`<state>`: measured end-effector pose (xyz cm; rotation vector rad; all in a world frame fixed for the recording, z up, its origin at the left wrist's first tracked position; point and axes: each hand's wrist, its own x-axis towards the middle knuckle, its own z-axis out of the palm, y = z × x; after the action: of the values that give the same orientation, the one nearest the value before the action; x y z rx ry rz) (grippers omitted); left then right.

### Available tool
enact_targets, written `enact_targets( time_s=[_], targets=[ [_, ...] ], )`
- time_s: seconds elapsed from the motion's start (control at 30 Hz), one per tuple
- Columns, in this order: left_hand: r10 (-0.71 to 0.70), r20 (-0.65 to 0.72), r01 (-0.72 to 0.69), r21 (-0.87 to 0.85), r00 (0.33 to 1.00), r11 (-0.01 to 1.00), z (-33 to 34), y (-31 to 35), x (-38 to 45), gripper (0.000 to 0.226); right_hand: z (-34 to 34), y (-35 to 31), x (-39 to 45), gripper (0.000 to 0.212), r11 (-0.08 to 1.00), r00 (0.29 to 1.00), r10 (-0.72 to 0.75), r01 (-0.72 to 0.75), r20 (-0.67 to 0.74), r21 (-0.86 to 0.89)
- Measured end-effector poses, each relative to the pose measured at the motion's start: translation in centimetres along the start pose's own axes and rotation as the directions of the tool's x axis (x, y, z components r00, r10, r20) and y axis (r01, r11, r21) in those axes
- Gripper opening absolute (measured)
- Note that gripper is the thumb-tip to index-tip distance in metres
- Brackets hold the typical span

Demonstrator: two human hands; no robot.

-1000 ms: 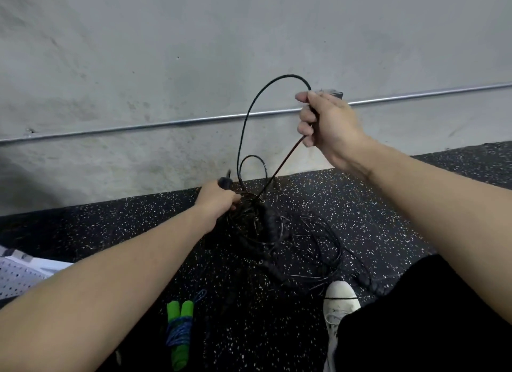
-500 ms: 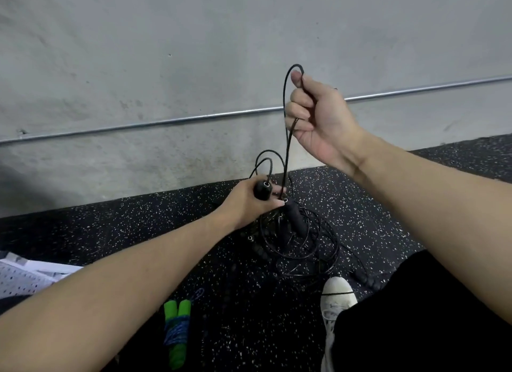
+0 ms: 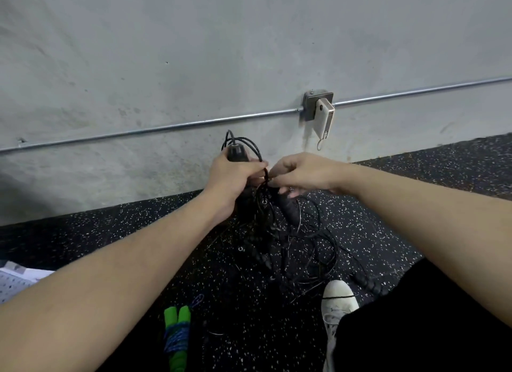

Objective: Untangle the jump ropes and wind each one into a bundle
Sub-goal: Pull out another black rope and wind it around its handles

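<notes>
Speckled floor (image 3: 166, 247); left hand (image 3: 230, 177) grips black handle (image 3: 235, 153), right hand (image 3: 302, 172) pinches rope (image 3: 266, 174).

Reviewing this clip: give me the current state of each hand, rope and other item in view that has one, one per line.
left hand: grips a black handle, cord looped above it.
right hand: pinches black cord beside the left hand.
black ropes: tangled heap on the floor, not yet bundled.
green-handled rope: wound into a bundle, lying on the floor.
white shoe: on the floor, a black cord across its toe.
white device: hanging at the wall box.
</notes>
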<state>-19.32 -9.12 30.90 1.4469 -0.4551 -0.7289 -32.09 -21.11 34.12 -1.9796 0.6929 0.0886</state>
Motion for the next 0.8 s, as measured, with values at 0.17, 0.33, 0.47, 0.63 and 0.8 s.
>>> enact_targets(
  time_s=[0.17,0.33,0.47,0.63,0.8],
  targets=[
    [-0.037,-0.043,0.031,-0.144,0.998,0.989,0.8,1.2,-0.8,0.027,0.7,-0.4,0.6,0.018,0.960,0.955,-0.198,0.143,-0.223,-0.240],
    [0.118,-0.012,-0.109,0.312,0.993,0.944,0.3,0.5,-1.3,0.031,0.7,-0.4,1.1,0.021,0.885,0.943,-0.252,0.133,-0.219,-0.445],
    [-0.023,0.072,-0.009,0.418,0.997,0.908,-0.3,-1.6,-1.3,0.032,0.2,-0.1,1.3,0.023,0.912,0.946,-0.201,0.086,-0.255,-0.400],
    [-0.078,-0.002,0.073,0.394,0.997,0.916,-0.5,-2.0,-0.4,0.024,-0.4,-0.5,1.4,0.020,0.994,0.945,-0.112,0.109,-0.307,-0.026],
    [-0.084,-0.033,0.090,0.361,0.996,0.928,-1.0,-1.8,0.3,0.018,-0.2,-1.4,1.5,0.016,0.970,0.883,-0.091,0.184,-0.460,0.162]
  ],
)
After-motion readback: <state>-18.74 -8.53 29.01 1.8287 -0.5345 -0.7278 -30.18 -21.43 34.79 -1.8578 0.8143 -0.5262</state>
